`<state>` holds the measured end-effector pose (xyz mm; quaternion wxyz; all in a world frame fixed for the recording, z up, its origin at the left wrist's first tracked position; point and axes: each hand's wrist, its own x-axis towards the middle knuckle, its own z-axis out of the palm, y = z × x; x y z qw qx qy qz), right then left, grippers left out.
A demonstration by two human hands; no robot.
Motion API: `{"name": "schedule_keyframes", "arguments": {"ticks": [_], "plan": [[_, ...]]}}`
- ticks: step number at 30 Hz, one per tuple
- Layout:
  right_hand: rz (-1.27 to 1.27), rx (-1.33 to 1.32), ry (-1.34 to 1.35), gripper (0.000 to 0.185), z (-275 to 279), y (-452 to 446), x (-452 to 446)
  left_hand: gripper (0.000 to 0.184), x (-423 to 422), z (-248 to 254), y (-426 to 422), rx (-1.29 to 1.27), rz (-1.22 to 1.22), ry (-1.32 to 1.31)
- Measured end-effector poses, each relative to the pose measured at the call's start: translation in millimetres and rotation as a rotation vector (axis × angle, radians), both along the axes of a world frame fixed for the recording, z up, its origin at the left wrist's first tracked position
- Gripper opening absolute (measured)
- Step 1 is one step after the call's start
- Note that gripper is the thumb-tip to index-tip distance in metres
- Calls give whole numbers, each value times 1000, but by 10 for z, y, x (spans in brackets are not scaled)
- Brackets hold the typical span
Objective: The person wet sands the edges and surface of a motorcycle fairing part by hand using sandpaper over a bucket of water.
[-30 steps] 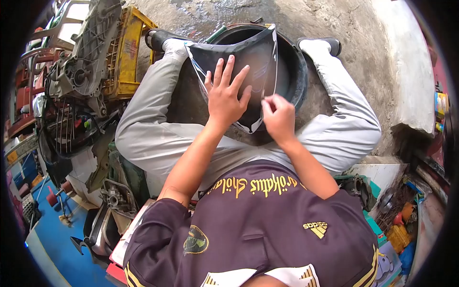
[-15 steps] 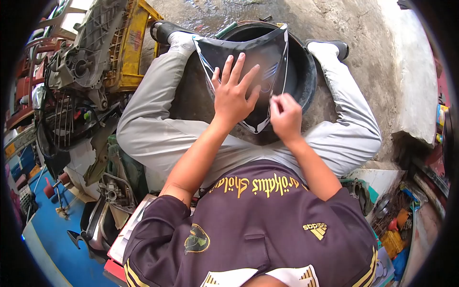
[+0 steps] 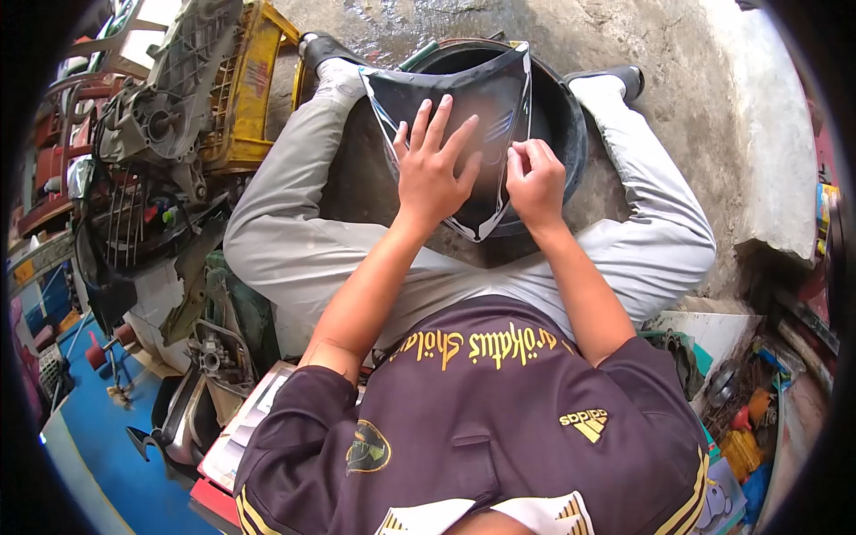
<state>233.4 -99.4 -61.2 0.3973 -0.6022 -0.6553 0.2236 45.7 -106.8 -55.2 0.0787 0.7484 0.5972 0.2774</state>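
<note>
A dark, glossy, roughly triangular panel with white edges and blue stripes lies across a round black basin between the legs. My left hand rests on the panel's face, fingers spread and pointing away. At the panel's right edge my right hand is closed in a pinch, thumb against fingers. Whatever the pinch holds, if anything, is too small to make out. The panel's pointed end is toward the body, and its wide end lies over the basin's far rim.
A yellow crate and a grey metal engine casing stand at the left. Lower left are a carburetor and a blue surface. A pale concrete ledge runs along the right, with mixed parts below it.
My right hand has moved slightly away from the body along the panel's right edge, still pinched. My left hand stays spread on the panel. The view has shifted slightly.
</note>
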Motion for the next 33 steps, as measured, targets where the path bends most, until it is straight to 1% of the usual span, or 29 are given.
{"name": "schedule_keyframes", "arguments": {"ticks": [1,4,10,12,14,17,20,24,27,30,32,33], "plan": [[3,7,0,5,23,-16,11,54,1,-1,-2,7,3,0],[59,-125,-2,6,116,-174,44,53,13,-3,-6,25,-3,-4],[85,-117,6,5,109,-433,20,53,15,-31,-7,41,2,-5],[87,-100,-7,5,106,-402,21,55,22,-36,-3,72,2,-33],[135,-9,-110,5,104,-303,29,55,24,-33,0,72,1,-34],[135,-29,-163,6,130,-119,51,56,39,-45,-8,65,5,-32],[117,-48,-119,7,144,-52,69,55,35,-29,-8,50,12,-19],[127,-14,-171,7,105,-147,52,54,26,-12,-9,39,11,-15],[237,-25,-261,6,132,-286,58,54,30,6,-13,24,17,-6],[298,0,-268,6,137,-223,137,54,31,17,-15,20,21,4],[243,18,-219,4,140,-52,175,54,26,9,4,18,13,-9],[193,-14,-160,5,140,26,173,54,26,6,-4,29,7,-23]]}}
